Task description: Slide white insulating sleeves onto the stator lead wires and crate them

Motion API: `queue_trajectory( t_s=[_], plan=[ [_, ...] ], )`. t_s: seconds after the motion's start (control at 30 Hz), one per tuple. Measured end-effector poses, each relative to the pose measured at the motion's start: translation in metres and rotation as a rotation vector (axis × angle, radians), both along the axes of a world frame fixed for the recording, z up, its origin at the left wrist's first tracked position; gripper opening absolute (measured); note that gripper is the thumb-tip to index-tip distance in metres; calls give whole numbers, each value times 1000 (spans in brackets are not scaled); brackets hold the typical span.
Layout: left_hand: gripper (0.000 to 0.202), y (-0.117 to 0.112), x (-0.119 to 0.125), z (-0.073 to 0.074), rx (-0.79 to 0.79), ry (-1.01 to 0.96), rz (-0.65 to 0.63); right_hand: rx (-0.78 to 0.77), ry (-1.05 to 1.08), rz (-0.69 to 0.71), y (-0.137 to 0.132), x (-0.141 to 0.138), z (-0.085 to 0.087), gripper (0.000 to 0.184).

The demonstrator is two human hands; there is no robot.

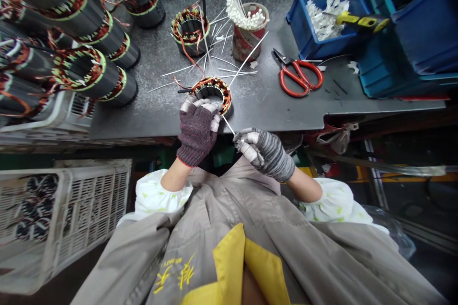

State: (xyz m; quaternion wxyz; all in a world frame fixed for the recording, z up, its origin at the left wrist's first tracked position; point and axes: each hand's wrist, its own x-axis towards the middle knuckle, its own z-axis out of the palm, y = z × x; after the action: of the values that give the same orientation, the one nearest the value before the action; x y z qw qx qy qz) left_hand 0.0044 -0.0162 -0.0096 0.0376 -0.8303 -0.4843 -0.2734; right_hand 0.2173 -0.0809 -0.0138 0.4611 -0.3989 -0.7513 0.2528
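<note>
At the far left, a white slatted crate (71,209) stands below the table level; dark wound parts show through its slats. Above it, a pile of long stators (67,43) with copper windings lies on another white crate. On the grey table (272,105), a second small stator (189,28) stands upright, and beside it a cup (246,33) is full of white cable ties. More ties lie loose on the table between them. Red scissors (298,76) lie to the right of the cup. A blue bin (322,14) holds white strips, and a yellow tool (361,21) rests across its rim.

The left hand (198,128), in a dark fingerless glove, is clenched over the near edge of the small stator (212,93), which stands close to the front edge of the table. The right hand (266,152), in a grey striped glove, is just off the table edge and pinches a thin white tie (228,125) that runs up to the stator. Open table surface remains between the stator and the scissors.
</note>
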Motion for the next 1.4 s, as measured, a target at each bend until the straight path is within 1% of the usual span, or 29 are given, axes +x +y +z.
queue_trajectory(
  t_s=[0.13,0.23,0.33,0.43,0.5,0.63,0.77,0.87,0.93,1.03,1.1,1.13,1.23,1.3,1.4],
  plan=[
    [28,0,0,1,-27,-13,-1,-14,-40,-12,-1,1,4,15],
    [29,-1,0,1,-36,-13,-6,-6,-51,12,2,1,5,15],
    [30,-1,0,2,-31,-12,-3,75,-18,30,5,0,5,15],
    [28,-1,-1,2,-52,-20,-11,128,6,-34,3,2,7,13],
    [28,0,-1,2,-65,-28,-18,111,-1,-63,-1,4,10,12],
    [28,1,-2,2,-55,-34,-33,73,-13,-41,-7,6,11,12],
    [30,1,-2,3,-95,-25,-26,66,3,10,0,1,5,15],
    [31,0,-2,3,-88,-40,-34,99,56,8,17,-7,-7,16],
    [32,-2,-1,3,-77,-86,-26,93,89,-9,31,-14,-16,20],
    [40,-4,3,4,-98,-218,64,19,164,-29,47,-24,-26,28],
    [45,-4,6,5,-121,-309,123,-76,268,-44,52,-28,-27,32],
    [44,-4,8,6,-127,-337,129,-149,335,-60,53,-30,-26,34],
    [28,-1,13,9,-91,-356,90,-400,524,-134,54,-33,-17,39],
    [20,0,14,9,-39,-344,64,-537,591,-151,55,-34,-11,43],
    [20,1,13,5,27,-294,61,-646,612,-118,56,-34,-5,46]
  ],
)
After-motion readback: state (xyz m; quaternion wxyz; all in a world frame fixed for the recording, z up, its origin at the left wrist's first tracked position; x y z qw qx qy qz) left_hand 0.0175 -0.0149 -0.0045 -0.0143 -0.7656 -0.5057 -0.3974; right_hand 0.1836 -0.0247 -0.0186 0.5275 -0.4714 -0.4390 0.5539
